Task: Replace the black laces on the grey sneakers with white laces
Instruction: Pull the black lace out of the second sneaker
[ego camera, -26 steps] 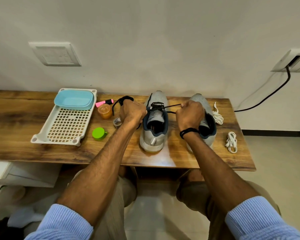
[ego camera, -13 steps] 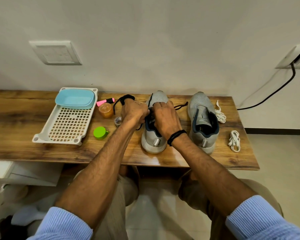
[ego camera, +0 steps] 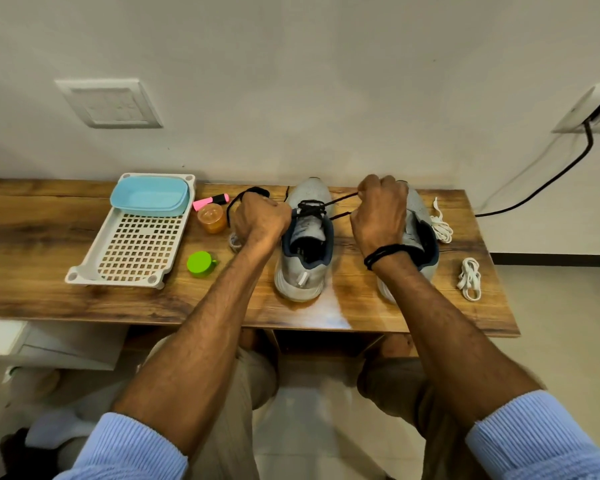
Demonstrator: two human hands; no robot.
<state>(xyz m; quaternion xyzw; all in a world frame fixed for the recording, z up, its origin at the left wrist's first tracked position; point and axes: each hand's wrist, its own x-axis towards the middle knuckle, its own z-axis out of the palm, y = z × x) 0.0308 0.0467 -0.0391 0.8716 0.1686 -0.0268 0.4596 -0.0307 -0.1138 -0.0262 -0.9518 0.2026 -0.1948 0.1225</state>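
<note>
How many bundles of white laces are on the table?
2. The far white lace bundle lies beside the right sneaker; the near white lace bundle lies apart, toward the right front corner of the table. Others may be hidden.

Plain indoor room, likely a home, wood-grain surface (ego camera: 49,216) set against a white wall (ego camera: 326,81), switch plate (ego camera: 110,103), black cable (ego camera: 589,136) plugged into a socket (ego camera: 596,109), tiled floor (ego camera: 551,306).

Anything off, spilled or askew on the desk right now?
Nothing stands out: no spill or damage shows. The left hand and right hand each grip the black lace, partly pulled from the sneaker between them, which fits the task. Two white lace bundles lie untouched right of the other sneaker.
</note>
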